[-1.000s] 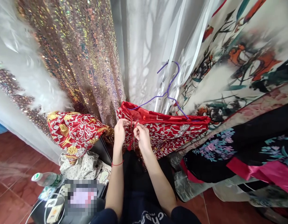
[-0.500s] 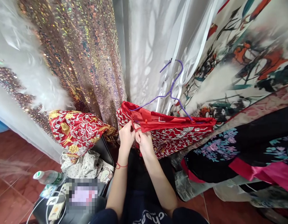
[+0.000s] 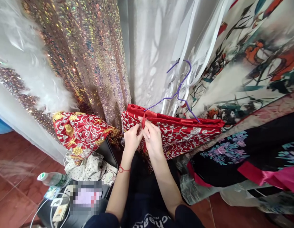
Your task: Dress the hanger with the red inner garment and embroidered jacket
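Note:
Red cloth with silver embroidery, a skirt-like garment (image 3: 185, 134), hangs by its waistband from a purple wire hanger (image 3: 176, 94). Both of my hands meet at its left part. A red fabric strap (image 3: 143, 122) stands up looped between my fingers near the hanger's left arm. My left hand (image 3: 132, 137) is closed, its thumb and fingertips pinching by the strap's base. My right hand (image 3: 153, 137) is closed around the strap from the other side. The fingertips partly hide the loop, so how it is wound cannot be made out.
At left, another red embroidered piece (image 3: 77, 131) with gold motifs lies over a dark chair. Below it are a dotted cloth (image 3: 87, 167), a plastic bottle (image 3: 54, 179) and a white cable (image 3: 51, 205). Sequined fabric (image 3: 96, 63) and a black floral garment (image 3: 223, 152) hang nearby.
The waistband's open inside has turned away, and its embroidered front faces me more. Both hands have shifted slightly right, and the red strap is now raised in a loop by the hanger.

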A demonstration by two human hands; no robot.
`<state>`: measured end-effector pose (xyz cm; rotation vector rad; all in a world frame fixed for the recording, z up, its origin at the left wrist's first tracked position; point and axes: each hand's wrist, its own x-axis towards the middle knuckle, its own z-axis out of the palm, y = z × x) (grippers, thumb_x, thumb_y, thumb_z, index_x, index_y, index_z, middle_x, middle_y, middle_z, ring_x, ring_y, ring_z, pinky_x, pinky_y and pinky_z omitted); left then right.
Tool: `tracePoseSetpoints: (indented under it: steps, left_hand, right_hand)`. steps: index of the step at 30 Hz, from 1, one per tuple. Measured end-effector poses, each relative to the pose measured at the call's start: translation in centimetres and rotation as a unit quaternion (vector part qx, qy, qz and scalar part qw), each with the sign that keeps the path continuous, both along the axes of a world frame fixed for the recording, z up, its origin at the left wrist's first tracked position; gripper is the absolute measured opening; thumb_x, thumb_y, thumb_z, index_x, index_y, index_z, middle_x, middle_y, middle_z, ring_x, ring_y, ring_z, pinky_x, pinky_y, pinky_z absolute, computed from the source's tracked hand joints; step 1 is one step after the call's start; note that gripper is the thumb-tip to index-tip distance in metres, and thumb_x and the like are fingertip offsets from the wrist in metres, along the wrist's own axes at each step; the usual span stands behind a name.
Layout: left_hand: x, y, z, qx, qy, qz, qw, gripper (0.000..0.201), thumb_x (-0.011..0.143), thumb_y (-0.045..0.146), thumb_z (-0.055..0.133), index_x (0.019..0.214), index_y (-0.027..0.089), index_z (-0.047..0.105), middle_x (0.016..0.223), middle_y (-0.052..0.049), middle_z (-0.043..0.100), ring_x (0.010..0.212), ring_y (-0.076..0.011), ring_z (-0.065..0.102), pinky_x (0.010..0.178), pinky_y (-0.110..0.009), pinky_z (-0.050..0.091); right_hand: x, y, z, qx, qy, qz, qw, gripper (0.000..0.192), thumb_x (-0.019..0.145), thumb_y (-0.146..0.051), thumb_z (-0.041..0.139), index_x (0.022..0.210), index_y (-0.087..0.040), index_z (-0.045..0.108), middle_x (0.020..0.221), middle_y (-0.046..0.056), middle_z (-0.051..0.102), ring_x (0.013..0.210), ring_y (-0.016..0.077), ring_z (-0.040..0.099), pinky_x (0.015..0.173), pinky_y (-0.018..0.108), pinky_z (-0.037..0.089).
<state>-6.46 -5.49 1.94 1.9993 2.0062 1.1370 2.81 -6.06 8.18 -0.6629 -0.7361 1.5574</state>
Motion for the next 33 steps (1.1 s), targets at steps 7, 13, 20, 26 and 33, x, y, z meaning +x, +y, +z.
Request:
tracePoseSetpoints:
  steps: [7,13,20,26,33]
  left_hand:
    - [-0.7,0.8,0.2,0.009,-0.091,-0.015,0.996,0.004,0.085,0.022,0.061,0.082,0.02,0.063,0.075,-0.001,0.068,0.068,-0.0158,0.061,0.063,-0.024,0.036]
    - [-0.4,1.4,0.0,0.066,-0.379,-0.119,0.915,0.025,0.095,0.04,0.051,0.091,0.019,0.065,0.085,-0.002,0.067,0.068,-0.0119,0.058,0.065,-0.022,0.045]
    - [0.6,0.1,-0.9,0.041,-0.427,-0.135,0.893,0.026,0.086,0.043,0.069,0.092,0.018,0.073,0.091,-0.004,0.073,0.08,-0.0151,0.066,0.076,-0.026,0.051]
    - [-0.8,-0.6,-1.2,0.087,-0.373,-0.088,0.92,0.026,0.092,0.041,0.063,0.095,0.019,0.078,0.097,-0.006,0.072,0.094,-0.0176,0.065,0.091,-0.03,0.048]
    - [-0.9,-1.4,-1.6,0.079,-0.343,-0.126,0.928,0.021,0.093,0.036,0.063,0.096,0.021,0.077,0.097,-0.005,0.067,0.094,-0.0161,0.062,0.09,-0.029,0.048]
  right_hand:
    - [0.5,1.2,-1.6,0.031,-0.035,0.049,0.998,0.039,0.075,-0.045,0.072,0.095,-0.012,0.076,0.037,-0.013,0.03,0.036,0.0026,0.015,0.041,0.025,0.009]
    - [1.7,1.9,-4.0,0.059,-0.064,0.089,0.992,0.034,0.084,-0.05,0.066,0.088,-0.017,0.066,0.04,-0.012,0.039,0.033,0.0031,0.023,0.036,0.021,0.015]
    - [2.5,0.6,-6.7,0.081,-0.167,0.08,0.979,0.035,0.086,-0.053,0.063,0.096,-0.019,0.063,0.046,-0.011,0.04,0.038,0.0054,0.029,0.04,0.021,0.022]
    - [3.8,0.7,-7.6,0.176,-0.319,-0.077,0.928,0.021,0.09,-0.039,0.063,0.091,-0.02,0.07,0.077,0.0,0.058,0.061,0.0097,0.048,0.056,0.025,0.039]
    - [3.7,1.4,-8.0,0.256,-0.296,-0.071,0.918,0.01,0.088,-0.03,0.067,0.088,-0.023,0.074,0.107,0.007,0.068,0.106,0.0201,0.065,0.097,0.035,0.05]
